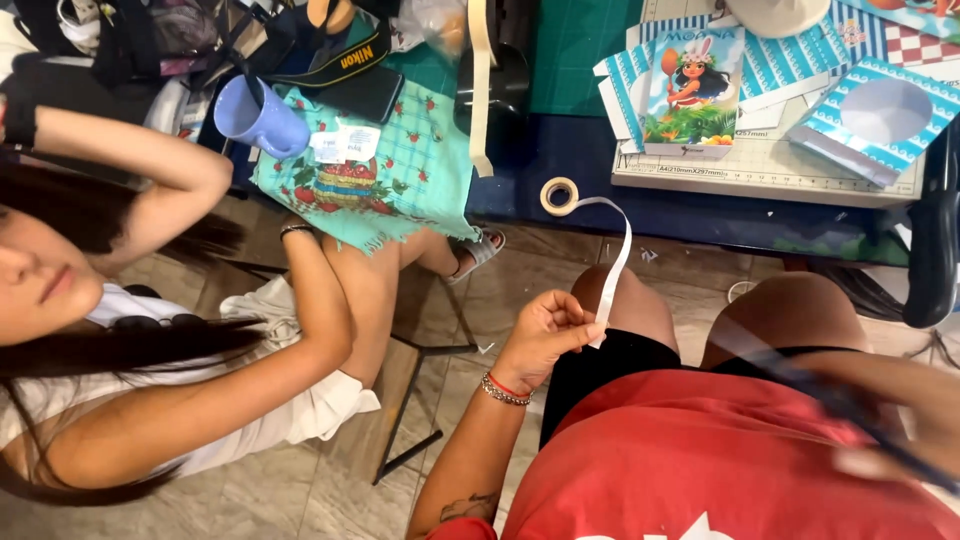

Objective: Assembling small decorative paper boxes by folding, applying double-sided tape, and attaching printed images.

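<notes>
Head view: left hand (541,335) w/ fingers curled, pinching the free end of a thin white tape strip (617,255); strip runs up to a small cream tape roll (559,195) at the dark table edge (700,225). Right hand (900,430) blurred, grip cannot be told, w/ a dark thin rod (800,378). Beige tiled floor (520,290) below.

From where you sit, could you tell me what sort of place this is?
Probably a home craft corner: a green cutting mat, printed card pieces and a tape roll, its strip pinched in the left hand.
</notes>
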